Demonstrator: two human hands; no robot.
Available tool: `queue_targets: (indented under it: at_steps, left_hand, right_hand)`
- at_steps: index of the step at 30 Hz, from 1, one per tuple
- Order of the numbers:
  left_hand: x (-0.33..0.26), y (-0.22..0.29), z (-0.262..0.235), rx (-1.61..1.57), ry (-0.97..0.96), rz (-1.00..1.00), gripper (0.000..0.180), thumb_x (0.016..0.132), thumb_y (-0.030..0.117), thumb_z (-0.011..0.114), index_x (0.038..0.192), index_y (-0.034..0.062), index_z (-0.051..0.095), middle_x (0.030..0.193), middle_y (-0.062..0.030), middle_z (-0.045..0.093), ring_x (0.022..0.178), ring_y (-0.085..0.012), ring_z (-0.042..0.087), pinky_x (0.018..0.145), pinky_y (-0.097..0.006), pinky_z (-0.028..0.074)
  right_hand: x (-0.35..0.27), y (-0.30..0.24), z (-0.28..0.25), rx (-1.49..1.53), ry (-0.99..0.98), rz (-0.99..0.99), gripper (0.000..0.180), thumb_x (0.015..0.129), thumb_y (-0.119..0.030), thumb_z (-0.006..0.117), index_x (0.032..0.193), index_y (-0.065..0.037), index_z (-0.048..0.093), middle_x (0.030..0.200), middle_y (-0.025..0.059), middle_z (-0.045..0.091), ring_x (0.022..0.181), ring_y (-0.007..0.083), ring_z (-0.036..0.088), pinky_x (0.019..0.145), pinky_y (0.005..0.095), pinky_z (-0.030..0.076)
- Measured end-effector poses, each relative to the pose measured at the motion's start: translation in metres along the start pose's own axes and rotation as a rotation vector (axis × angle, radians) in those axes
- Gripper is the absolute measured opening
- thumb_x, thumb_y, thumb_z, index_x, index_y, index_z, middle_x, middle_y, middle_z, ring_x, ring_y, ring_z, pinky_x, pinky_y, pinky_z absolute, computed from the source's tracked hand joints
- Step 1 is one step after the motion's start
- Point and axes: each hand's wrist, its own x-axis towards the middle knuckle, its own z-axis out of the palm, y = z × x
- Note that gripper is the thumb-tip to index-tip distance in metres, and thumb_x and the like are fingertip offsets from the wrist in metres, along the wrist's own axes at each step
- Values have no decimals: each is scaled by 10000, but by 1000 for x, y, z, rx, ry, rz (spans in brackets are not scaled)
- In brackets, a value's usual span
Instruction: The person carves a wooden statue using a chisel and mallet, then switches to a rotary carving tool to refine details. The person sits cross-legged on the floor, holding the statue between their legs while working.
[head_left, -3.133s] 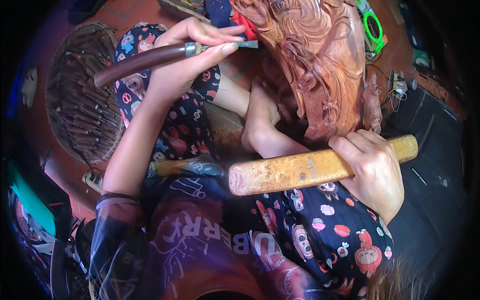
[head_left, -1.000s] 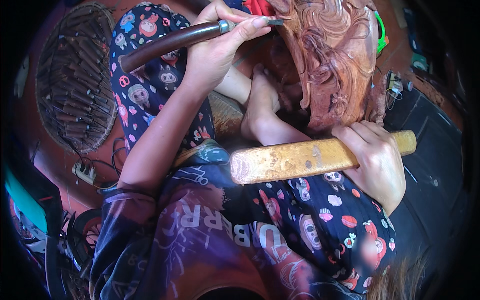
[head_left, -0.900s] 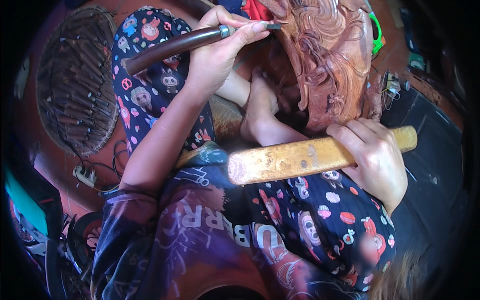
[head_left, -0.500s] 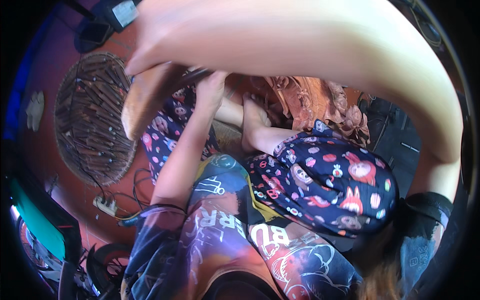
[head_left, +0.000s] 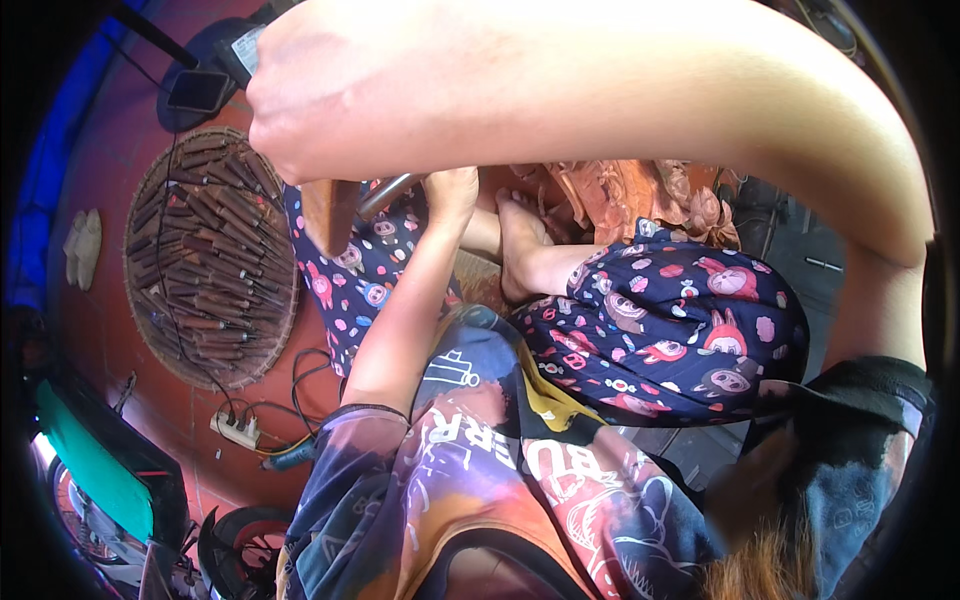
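Right hand (head_left: 295,110) has swung from the right across to the upper left — fingers closed on the wooden mallet (head_left: 326,215). Left hand's (head_left: 453,193) fingers still wrap the dark-handled chisel (head_left: 388,196), upper middle. Carving (head_left: 612,205) — reddish-brown, curly relief — sits upper right of centre, now mostly behind the forearm (head_left: 600,90)

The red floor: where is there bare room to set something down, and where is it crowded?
Bare: the patch of red floor bordered by the basket, power strip and motorbike; a narrower strip lies between basket and pale object. Crowded: the basket, heaped with tools; the cables beside the power strip; around the left hand, with wooden bar and trousers nearby.
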Motion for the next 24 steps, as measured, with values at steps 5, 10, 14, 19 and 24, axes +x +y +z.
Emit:
queue_targets:
  at_steps: [5,10,14,19,24]
  left_hand:
    - [-7,21,10,176,-10,120,139,841,-1,622,946,-89,601,892,-120,633,827,-186,630,738,-291,550]
    - [-12,33,3,535,-10,335,121,851,4,613,930,-86,597,868,-125,636,827,-189,633,722,-294,545]
    - [-7,25,2,297,7,226,97,846,-14,620,885,-43,536,893,-134,609,858,-210,632,761,-346,563]
    - [1,33,20,-88,10,73,187,843,-42,613,818,11,435,929,-145,572,883,-235,632,801,-396,581]
    - [3,31,-10,15,58,66,187,838,-51,615,817,0,437,926,-148,577,882,-240,636,799,-390,583]
  right_hand:
    - [-2,-3,1,4,-8,-5,574,639,-74,628,1207,-124,561,803,82,543,691,246,536,623,332,451]
    - [2,-4,0,9,4,-26,570,653,-85,620,1218,-128,555,807,78,537,684,234,529,613,322,447]
    - [3,-8,-2,11,8,-33,567,664,-94,614,1226,-132,550,810,75,532,678,224,524,604,314,444]
    - [-4,-7,4,24,-5,-5,563,678,-105,607,1237,-136,544,814,72,526,671,212,517,593,304,441]
    - [19,-8,-6,16,58,-87,559,692,-116,600,1248,-140,537,818,68,520,665,200,509,583,294,437]
